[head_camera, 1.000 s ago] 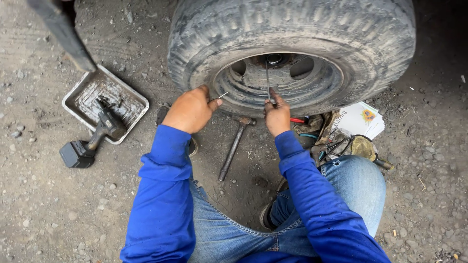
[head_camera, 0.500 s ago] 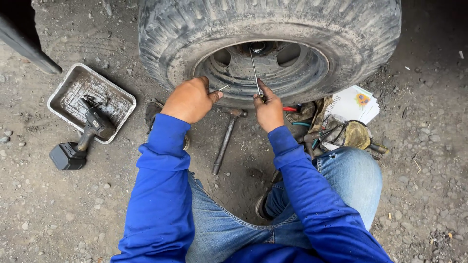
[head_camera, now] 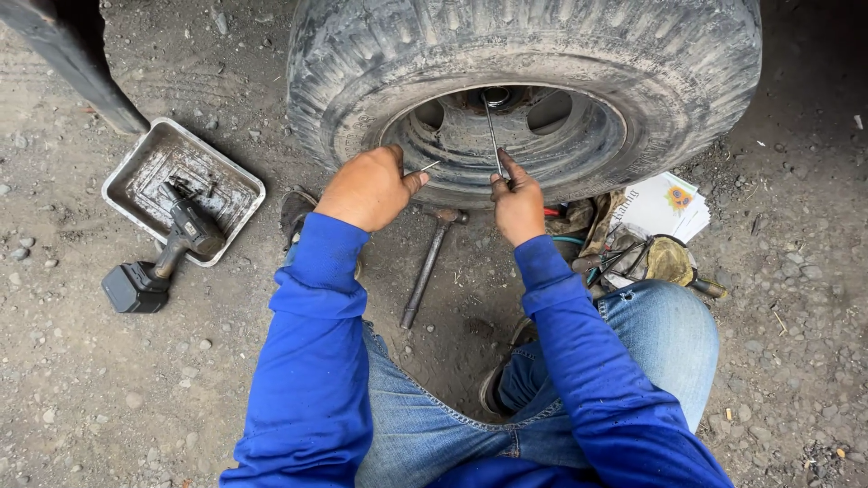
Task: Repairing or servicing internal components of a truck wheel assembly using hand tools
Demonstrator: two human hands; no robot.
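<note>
A large worn tyre (head_camera: pixel 542 45) on a dark steel wheel rim (head_camera: pixel 579 149) stands on the ground in front of me. My left hand (head_camera: pixel 369 188) rests at the rim's lower left edge and pinches a small thin metal piece (head_camera: pixel 427 167). My right hand (head_camera: pixel 517 203) grips a long thin metal rod (head_camera: pixel 493 131) that reaches up into the wheel's centre. Both my sleeves are blue, and I sit with my knees bent in jeans.
A hammer (head_camera: pixel 427 262) lies on the dirt between my arms. At the left, a cordless power driver (head_camera: pixel 163 258) leans over the edge of a grimy metal tray (head_camera: pixel 149 163). Papers (head_camera: pixel 665 206), a cloth bundle (head_camera: pixel 655 258) and tools lie at the right. A dark bar (head_camera: pixel 77 63) slants at top left.
My view has shifted, so the wheel sits more to the right. My right hand has raised the thin rod toward the wheel's centre. My left hand stays at the rim.
</note>
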